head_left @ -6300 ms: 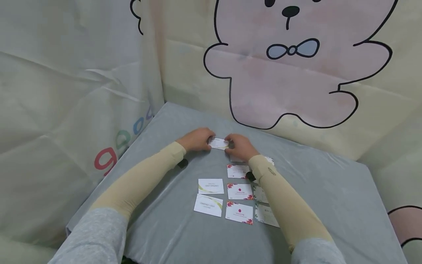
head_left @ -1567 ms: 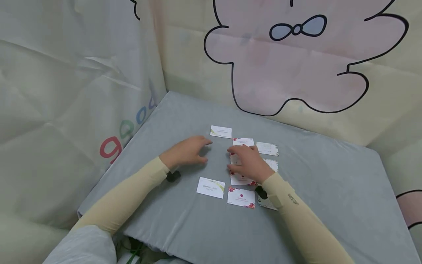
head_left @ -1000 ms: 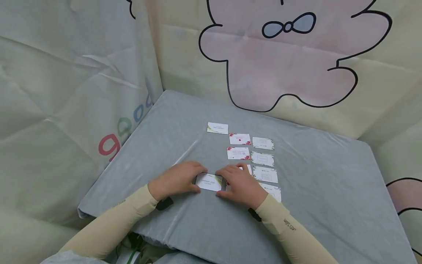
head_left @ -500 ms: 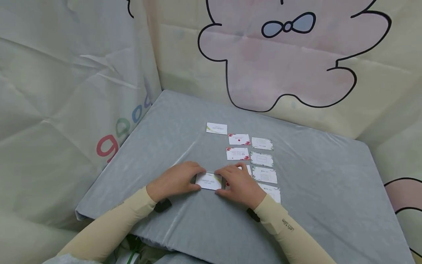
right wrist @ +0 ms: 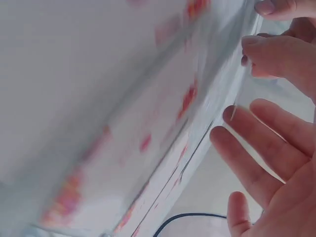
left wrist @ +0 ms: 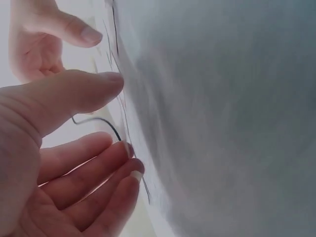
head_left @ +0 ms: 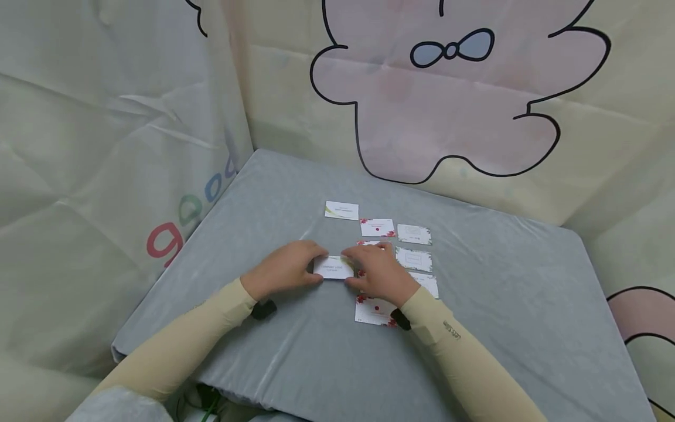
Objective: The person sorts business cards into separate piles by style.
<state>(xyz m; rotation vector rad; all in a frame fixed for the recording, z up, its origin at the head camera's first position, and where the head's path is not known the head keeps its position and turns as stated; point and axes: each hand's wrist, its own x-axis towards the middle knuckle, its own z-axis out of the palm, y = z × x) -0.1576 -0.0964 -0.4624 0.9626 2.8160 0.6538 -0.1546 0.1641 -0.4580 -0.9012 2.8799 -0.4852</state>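
Note:
A white business card (head_left: pixel 333 268) with "COMPANY LOGO" lettering and a yellow-green swoosh is held level close over the table in the head view. My left hand (head_left: pixel 285 272) pinches its left edge between thumb and fingers; my right hand (head_left: pixel 381 271) grips the right edge likewise. Farther back lies a card with a similar swoosh (head_left: pixel 341 210). The right hand overlaps the column of red-flower cards, partly hiding some; the nearest red-flower card (head_left: pixel 373 310) shows below it. In the left wrist view, the left thumb (left wrist: pixel 98 91) and fingers meet at a thin card edge.
Beyond the right hand is another red-flower card (head_left: pixel 377 228). To its right runs a column of leaf-bordered cards (head_left: pixel 413 258), partly covered by the right forearm. Grey cloth (head_left: pixel 501 293) covers the table; printed curtains (head_left: pixel 448 129) stand behind and at the left.
The hands set a swoosh card at the back, came down to the near left card and gripped it. Over the last half second they have moved it away from the table's front edge.

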